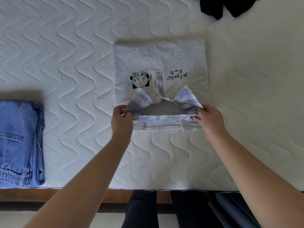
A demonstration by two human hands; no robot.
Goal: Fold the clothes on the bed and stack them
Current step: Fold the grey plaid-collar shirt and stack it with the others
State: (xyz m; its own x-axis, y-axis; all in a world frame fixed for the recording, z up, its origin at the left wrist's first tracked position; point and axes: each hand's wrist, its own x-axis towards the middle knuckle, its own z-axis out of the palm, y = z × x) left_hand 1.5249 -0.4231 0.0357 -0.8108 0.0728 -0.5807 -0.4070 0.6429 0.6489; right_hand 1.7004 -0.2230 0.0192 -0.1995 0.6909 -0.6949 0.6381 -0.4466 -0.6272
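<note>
A light grey shirt [158, 60] lies folded into a flat rectangle on the white quilted bed [65, 46], a little right of the middle, with its collar end toward the near edge. Its front faces up and carries a black cartoon drawing [139, 79] on the left and a line of black lettering [176, 76] on the right, both upside down from this side. A plaid collar [185, 97] in blue, lilac and white spreads open at the near end, with a short plaid placket [158, 84] running up the middle between the drawing and the lettering. The left hand [121, 120] pinches the left tip of the collar between thumb and fingers, and the right hand [209, 120] grips the right tip the same way, so the two hands are apart with the neck opening stretched between them. Both forearms reach in from the near side. Well to the left, near the bed's front edge, a pair of blue jeans [19, 142] lies folded. At the far right corner a dark garment [227, 6] lies bunched and partly out of view. A wooden bed frame [57, 195] runs along the near edge, and the person's dark trouser legs [141, 209] show below it.
</note>
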